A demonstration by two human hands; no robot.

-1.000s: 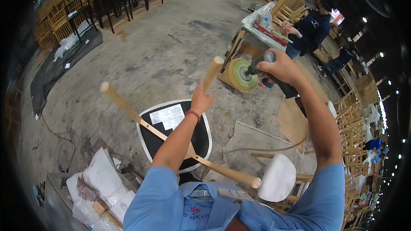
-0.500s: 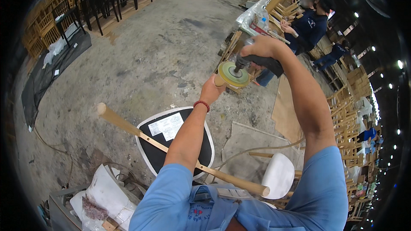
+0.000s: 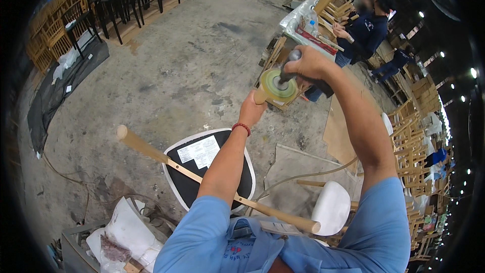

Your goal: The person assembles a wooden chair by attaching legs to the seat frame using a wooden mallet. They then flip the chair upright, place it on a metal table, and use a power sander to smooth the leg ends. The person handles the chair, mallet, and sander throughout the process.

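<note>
My right hand [image 3: 310, 62] grips a dark power sander, its round yellowish disc [image 3: 273, 91] against or just beside the tip of a wooden chair leg [image 3: 260, 96]. Wrapped round that leg just below its tip is my left hand [image 3: 251, 110], with a red bead bracelet at the wrist. The leg belongs to an upturned chair, whose black seat underside [image 3: 184, 174] has white labels and a white rim. Two more legs stick out, one pale leg [image 3: 144, 145] to the left and another leg [image 3: 288, 217] near my waist. My forearm hides part of the seat.
A white chair seat [image 3: 332, 207] lies to the right, near a hose [image 3: 303, 173] on the concrete floor. White padded pieces [image 3: 121, 232] sit at lower left. Co-workers [image 3: 371, 25] stand by a cluttered table at far right. Stacked chairs [image 3: 55, 30] line the far left.
The sander and my right hand have shifted slightly down, the disc still at the leg tip. The whole view has moved a little.
</note>
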